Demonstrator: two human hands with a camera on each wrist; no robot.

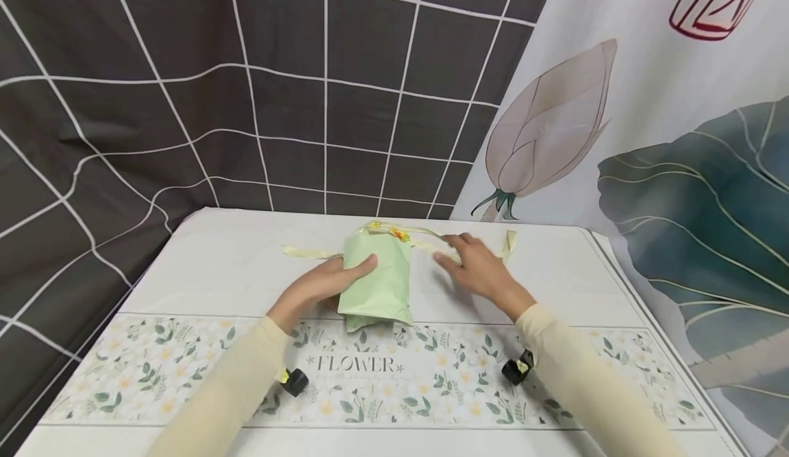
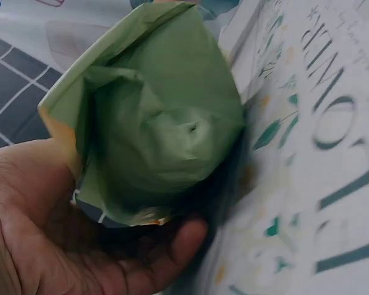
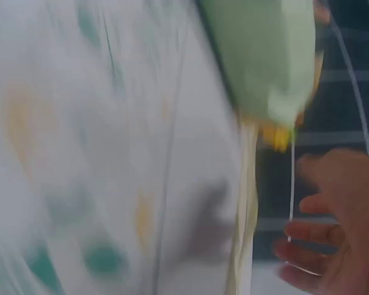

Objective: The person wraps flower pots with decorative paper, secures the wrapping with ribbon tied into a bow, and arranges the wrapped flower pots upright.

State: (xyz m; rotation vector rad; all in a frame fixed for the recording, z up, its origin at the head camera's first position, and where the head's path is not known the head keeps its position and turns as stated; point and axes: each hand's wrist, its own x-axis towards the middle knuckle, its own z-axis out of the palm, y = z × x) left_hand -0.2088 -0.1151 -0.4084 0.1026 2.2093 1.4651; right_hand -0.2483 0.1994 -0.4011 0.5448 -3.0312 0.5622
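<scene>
A light green drawstring pouch [image 1: 379, 280] lies on the white table mat [image 1: 216, 265], its mouth toward the far side. My left hand [image 1: 333, 280] grips its left side, thumb on top and fingers under the folded bottom; up close the left hand [image 2: 80, 246] cups the crumpled pouch [image 2: 154, 117]. A cream ribbon [image 1: 306, 252] runs out to both sides of the mouth. My right hand [image 1: 471, 260] lies flat to the right of the pouch, fingers straight over the ribbon. In the blurred right wrist view the right hand [image 3: 332, 227] hangs relaxed beside the ribbon [image 3: 246, 209] and pouch [image 3: 264, 55].
The mat has a flower border with the word FLOWER [image 1: 354, 364] near the front edge. A dark grid curtain [image 1: 185, 87] hangs behind the table and a lotus-print curtain [image 1: 647, 135] to the right. A loose ribbon end [image 1: 509, 242] lies right of my hand.
</scene>
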